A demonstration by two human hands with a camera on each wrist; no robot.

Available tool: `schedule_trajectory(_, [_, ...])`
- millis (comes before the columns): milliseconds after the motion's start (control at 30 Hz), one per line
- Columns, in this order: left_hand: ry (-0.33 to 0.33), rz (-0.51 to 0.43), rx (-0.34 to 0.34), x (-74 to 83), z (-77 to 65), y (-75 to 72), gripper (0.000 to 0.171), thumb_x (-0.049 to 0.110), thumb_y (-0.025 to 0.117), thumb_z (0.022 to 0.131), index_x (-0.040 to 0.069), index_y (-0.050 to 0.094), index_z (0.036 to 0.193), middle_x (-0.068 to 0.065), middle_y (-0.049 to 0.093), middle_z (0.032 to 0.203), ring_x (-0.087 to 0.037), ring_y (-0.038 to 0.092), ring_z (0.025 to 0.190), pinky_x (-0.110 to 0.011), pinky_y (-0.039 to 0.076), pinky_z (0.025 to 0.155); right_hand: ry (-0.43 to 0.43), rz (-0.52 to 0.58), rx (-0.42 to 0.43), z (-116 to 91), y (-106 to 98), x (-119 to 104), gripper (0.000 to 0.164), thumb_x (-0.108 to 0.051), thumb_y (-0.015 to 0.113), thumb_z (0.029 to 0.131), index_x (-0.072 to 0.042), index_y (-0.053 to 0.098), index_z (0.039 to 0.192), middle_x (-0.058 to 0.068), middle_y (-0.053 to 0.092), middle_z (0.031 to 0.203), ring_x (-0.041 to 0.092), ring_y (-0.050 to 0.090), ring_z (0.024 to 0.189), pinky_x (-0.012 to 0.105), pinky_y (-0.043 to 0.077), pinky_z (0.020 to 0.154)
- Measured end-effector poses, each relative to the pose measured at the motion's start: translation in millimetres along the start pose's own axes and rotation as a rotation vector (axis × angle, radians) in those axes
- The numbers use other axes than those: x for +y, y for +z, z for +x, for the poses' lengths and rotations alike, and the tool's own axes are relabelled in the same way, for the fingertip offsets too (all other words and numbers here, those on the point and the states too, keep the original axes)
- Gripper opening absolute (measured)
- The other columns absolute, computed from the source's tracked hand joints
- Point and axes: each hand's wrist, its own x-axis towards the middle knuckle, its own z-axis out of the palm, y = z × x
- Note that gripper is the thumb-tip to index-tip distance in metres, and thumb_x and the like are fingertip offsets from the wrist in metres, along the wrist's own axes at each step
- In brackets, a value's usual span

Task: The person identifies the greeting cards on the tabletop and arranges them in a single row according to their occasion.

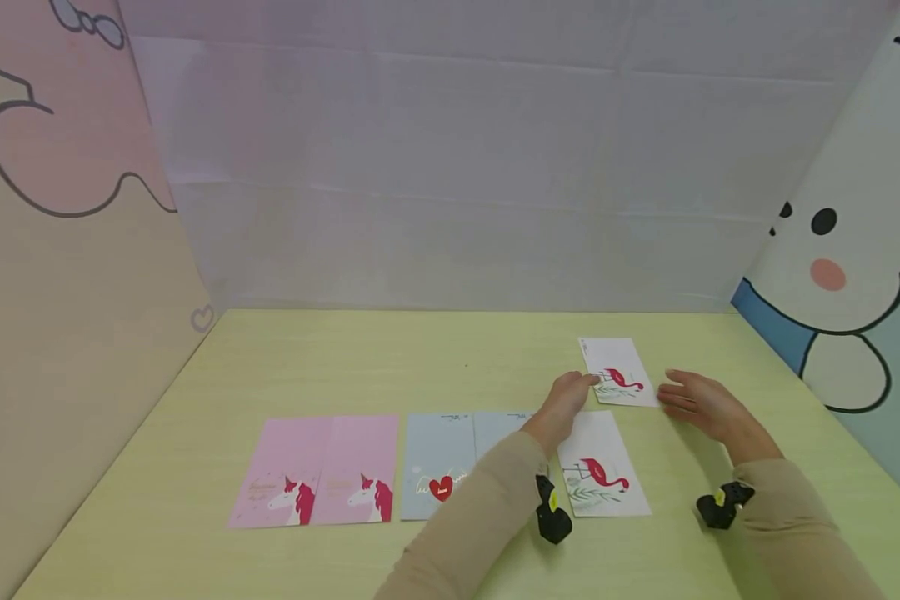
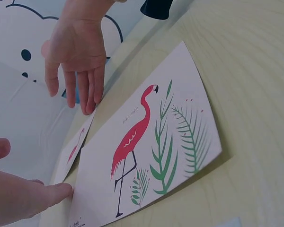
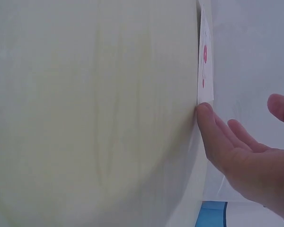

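Observation:
Two white cards with a red flamingo lie on the right side, a farther card and a nearer card. My left hand is at the left edge of the farther card, fingertips against it. At that card's right edge is my right hand, fingers extended and the thumb apart. The right wrist view has a fingertip of the right hand at the end of the card. In the left wrist view, the nearer card shows its flamingo and green leaves.
Left of the flamingo cards lie two pale blue cards, one with a red heart, the other partly behind my left forearm. Two pink unicorn cards lie farther left. Walls stand around the yellowish tabletop.

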Motion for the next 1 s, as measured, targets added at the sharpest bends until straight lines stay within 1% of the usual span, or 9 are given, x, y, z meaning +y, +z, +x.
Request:
schedule_trajectory(100, [0.004, 0.006, -0.018, 0.2, 1.2, 3.3, 0.048, 0.025, 0.057, 0.084, 0.000, 0.047, 0.123, -0.010, 0.047, 0.121, -0.027, 0.041, 0.113, -0.039, 0.031, 0.096, -0.004, 0.010, -0.001, -1.7, -0.6, -0.7, 0.065, -0.027, 0.031, 0.095, 0.010, -0.004, 0.135, 0.034, 0.008, 0.137, 0.008, 0.053, 0.089, 0.031, 0.042, 0.086])
schedule_trajectory(167, [0.010, 0.004, -0.044, 0.6, 1.3, 4.7, 0.045, 0.024, 0.056, 0.084, -0.001, 0.048, 0.120, -0.010, 0.050, 0.115, -0.028, 0.045, 0.108, -0.039, 0.033, 0.094, -0.008, 0.015, 0.003, -2.5, -0.5, -1.4, 0.066, -0.026, 0.034, 0.094, 0.010, -0.003, 0.135, 0.035, 0.013, 0.135, 0.004, 0.054, 0.082, 0.030, 0.043, 0.085])
schedule_trajectory(267, [0.026, -0.034, -0.089, 0.4, 3.6, 6.6, 0.039, 0.018, 0.054, 0.085, -0.006, 0.050, 0.116, -0.011, 0.052, 0.110, -0.027, 0.047, 0.105, -0.040, 0.034, 0.093, -0.009, 0.012, 0.012, -3.7, 0.3, -2.7, 0.067, -0.025, 0.036, 0.094, 0.012, -0.001, 0.135, 0.034, 0.027, 0.129, 0.005, 0.056, 0.080, 0.031, 0.044, 0.083])
schedule_trajectory(333, [0.018, -0.040, -0.096, 0.5, 5.1, 7.0, 0.038, 0.017, 0.054, 0.086, -0.006, 0.050, 0.115, -0.011, 0.052, 0.108, -0.026, 0.047, 0.103, -0.040, 0.035, 0.093, -0.010, 0.006, 0.015, -4.3, 0.4, -3.1, 0.067, -0.024, 0.037, 0.094, 0.013, 0.000, 0.135, 0.029, 0.036, 0.123, 0.006, 0.056, 0.080, 0.031, 0.045, 0.082])
schedule_trajectory(500, [-0.009, -0.040, -0.019, -1.1, 9.7, 7.5, 0.033, 0.012, 0.057, 0.084, -0.005, 0.053, 0.113, -0.009, 0.054, 0.091, -0.021, 0.053, 0.086, -0.034, 0.044, 0.082, -0.019, -0.002, 0.006, -5.7, -0.2, -1.8, 0.068, -0.024, 0.039, 0.093, 0.013, 0.000, 0.134, 0.019, 0.048, 0.110, 0.007, 0.057, 0.080, 0.032, 0.045, 0.082])
schedule_trajectory(600, [0.007, -0.067, 0.009, -2.8, 9.9, 5.6, 0.034, 0.007, 0.058, 0.083, -0.006, 0.051, 0.114, -0.007, 0.054, 0.081, -0.019, 0.055, 0.076, -0.031, 0.048, 0.074, -0.023, -0.005, 0.004, -6.0, -0.5, -0.6, 0.067, -0.024, 0.039, 0.093, 0.013, 0.000, 0.134, 0.015, 0.051, 0.106, 0.007, 0.057, 0.080, 0.031, 0.045, 0.082])
schedule_trajectory(767, [0.057, -0.087, 0.018, -5.0, 8.9, 3.6, 0.035, -0.001, 0.060, 0.080, -0.009, 0.051, 0.113, -0.008, 0.059, 0.073, -0.019, 0.061, 0.070, -0.029, 0.050, 0.067, -0.038, -0.037, -0.008, -5.5, 1.1, 1.1, 0.063, -0.022, 0.034, 0.095, 0.014, 0.000, 0.134, 0.020, 0.050, 0.110, 0.009, 0.058, 0.083, 0.031, 0.046, 0.080])
schedule_trajectory(867, [0.064, -0.059, 0.034, -5.8, 7.7, 3.7, 0.027, -0.002, 0.062, 0.078, -0.007, 0.057, 0.104, -0.008, 0.060, 0.068, -0.018, 0.061, 0.064, -0.028, 0.051, 0.063, -0.038, -0.060, -0.009, -4.7, 3.5, 1.8, 0.063, -0.023, 0.034, 0.095, 0.015, 0.001, 0.134, 0.025, 0.047, 0.115, 0.010, 0.058, 0.084, 0.031, 0.046, 0.080])
schedule_trajectory(1000, [0.075, 0.028, 0.048, -6.8, 5.9, 4.1, 0.016, -0.001, 0.063, 0.077, -0.004, 0.062, 0.092, -0.006, 0.059, 0.059, -0.014, 0.059, 0.054, -0.025, 0.049, 0.056, -0.030, -0.081, -0.005, -4.2, 6.0, 2.2, 0.064, -0.025, 0.035, 0.095, 0.015, 0.002, 0.134, 0.023, 0.049, 0.114, 0.011, 0.059, 0.084, 0.030, 0.047, 0.078])
